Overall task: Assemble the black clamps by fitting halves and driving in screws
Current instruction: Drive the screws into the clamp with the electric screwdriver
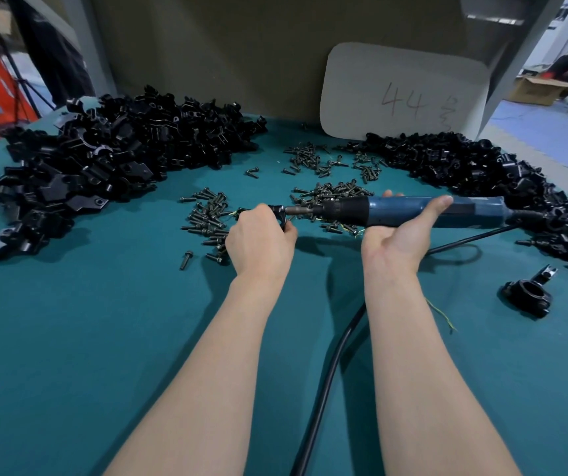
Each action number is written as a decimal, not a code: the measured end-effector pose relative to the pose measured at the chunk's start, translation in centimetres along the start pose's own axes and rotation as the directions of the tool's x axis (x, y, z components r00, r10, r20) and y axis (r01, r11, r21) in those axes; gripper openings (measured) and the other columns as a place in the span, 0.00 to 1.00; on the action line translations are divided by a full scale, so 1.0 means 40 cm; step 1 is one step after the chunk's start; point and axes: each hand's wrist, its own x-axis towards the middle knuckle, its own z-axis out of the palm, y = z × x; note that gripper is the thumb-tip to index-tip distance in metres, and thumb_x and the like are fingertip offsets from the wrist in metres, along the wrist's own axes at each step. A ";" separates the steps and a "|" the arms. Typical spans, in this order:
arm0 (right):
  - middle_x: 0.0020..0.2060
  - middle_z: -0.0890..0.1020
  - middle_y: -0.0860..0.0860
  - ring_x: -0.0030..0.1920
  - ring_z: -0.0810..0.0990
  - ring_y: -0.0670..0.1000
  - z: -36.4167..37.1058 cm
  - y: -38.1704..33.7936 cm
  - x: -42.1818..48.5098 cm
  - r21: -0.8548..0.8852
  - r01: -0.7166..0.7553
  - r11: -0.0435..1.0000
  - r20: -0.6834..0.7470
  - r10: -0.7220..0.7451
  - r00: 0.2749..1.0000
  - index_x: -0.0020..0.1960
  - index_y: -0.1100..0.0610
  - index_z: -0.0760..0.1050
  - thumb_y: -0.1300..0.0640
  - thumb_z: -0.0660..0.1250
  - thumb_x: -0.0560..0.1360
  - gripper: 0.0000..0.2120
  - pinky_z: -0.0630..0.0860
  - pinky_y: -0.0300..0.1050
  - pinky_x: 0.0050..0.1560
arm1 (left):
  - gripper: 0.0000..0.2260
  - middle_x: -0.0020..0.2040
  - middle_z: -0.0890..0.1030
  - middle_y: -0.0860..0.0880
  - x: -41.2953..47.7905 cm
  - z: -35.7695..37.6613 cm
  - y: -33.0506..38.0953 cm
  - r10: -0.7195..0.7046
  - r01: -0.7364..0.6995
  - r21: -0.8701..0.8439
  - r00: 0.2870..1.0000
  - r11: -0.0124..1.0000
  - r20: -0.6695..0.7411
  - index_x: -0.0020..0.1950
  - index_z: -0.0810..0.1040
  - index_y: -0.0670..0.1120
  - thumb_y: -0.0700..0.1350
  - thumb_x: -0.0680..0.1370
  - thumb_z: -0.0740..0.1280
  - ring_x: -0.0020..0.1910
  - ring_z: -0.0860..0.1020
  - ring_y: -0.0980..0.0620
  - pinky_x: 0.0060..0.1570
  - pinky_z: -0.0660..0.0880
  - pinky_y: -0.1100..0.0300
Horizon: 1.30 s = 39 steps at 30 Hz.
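Note:
My left hand (pixel 260 240) grips a small black clamp (pixel 280 214) just above the green table, most of it hidden under my fingers. My right hand (pixel 403 231) holds a blue electric screwdriver (pixel 413 209) lying level, its bit pressed against the clamp's right side. Loose dark screws (pixel 208 218) lie scattered behind my left hand, with more screws (pixel 336 192) behind the tool. A big heap of black clamp halves (pixel 104 156) fills the left of the table. Another heap of black parts (pixel 475 170) runs along the right.
One assembled black clamp (pixel 530 292) lies alone at the right. The screwdriver's black cord (pixel 330 369) runs between my forearms to the near edge. A white card (pixel 403 94) marked 44 leans on the back wall. The table (pixel 87 338) is covered in teal cloth.

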 end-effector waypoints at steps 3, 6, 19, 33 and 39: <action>0.50 0.77 0.52 0.50 0.81 0.54 0.001 0.003 -0.001 -0.006 -0.003 1.000 0.003 0.003 1.000 0.61 0.54 0.68 0.41 0.62 0.78 0.20 0.78 0.45 0.47 | 0.12 0.34 0.72 0.48 -0.001 -0.001 0.001 -0.001 0.001 -0.001 1.000 1.000 -0.007 0.42 0.69 0.44 0.51 0.77 0.67 0.35 0.72 0.45 0.34 0.67 0.57; 0.51 0.76 0.52 0.51 0.80 0.53 0.002 0.007 -0.002 -0.028 -0.004 1.000 0.000 0.004 1.000 0.62 0.54 0.68 0.41 0.61 0.78 0.21 0.77 0.45 0.51 | 0.12 0.37 0.74 0.46 -0.001 -0.002 0.002 -0.008 0.008 -0.001 1.000 1.000 -0.013 0.43 0.69 0.44 0.51 0.77 0.67 0.35 0.72 0.44 0.35 0.68 0.57; 0.48 0.77 0.53 0.48 0.81 0.54 0.000 0.015 -0.008 -0.019 -0.005 1.000 -0.014 0.005 1.000 0.65 0.56 0.67 0.41 0.62 0.77 0.23 0.78 0.47 0.55 | 0.12 0.36 0.72 0.47 -0.002 0.001 0.003 0.003 -0.003 0.000 0.999 1.000 -0.039 0.43 0.68 0.45 0.51 0.77 0.67 0.35 0.72 0.45 0.35 0.68 0.57; 0.55 0.75 0.54 0.52 0.80 0.55 -0.003 0.016 -0.007 -0.049 -0.035 0.998 0.104 0.040 0.994 0.69 0.55 0.66 0.41 0.62 0.77 0.26 0.77 0.48 0.58 | 0.14 0.31 0.78 0.47 0.010 -0.022 -0.001 -0.065 0.063 0.032 0.993 0.998 0.095 0.33 0.69 0.46 0.51 0.74 0.68 0.32 0.78 0.47 0.28 0.68 0.61; 0.42 0.76 0.53 0.42 0.78 0.51 -0.010 0.009 0.001 -0.059 -0.091 0.994 0.213 0.102 0.972 0.62 0.56 0.71 0.39 0.63 0.76 0.24 0.77 0.45 0.53 | 0.14 0.24 0.79 0.50 0.019 -0.052 -0.005 -0.131 0.113 0.084 0.955 0.990 0.267 0.34 0.72 0.45 0.54 0.74 0.67 0.24 0.75 0.55 0.25 0.64 0.64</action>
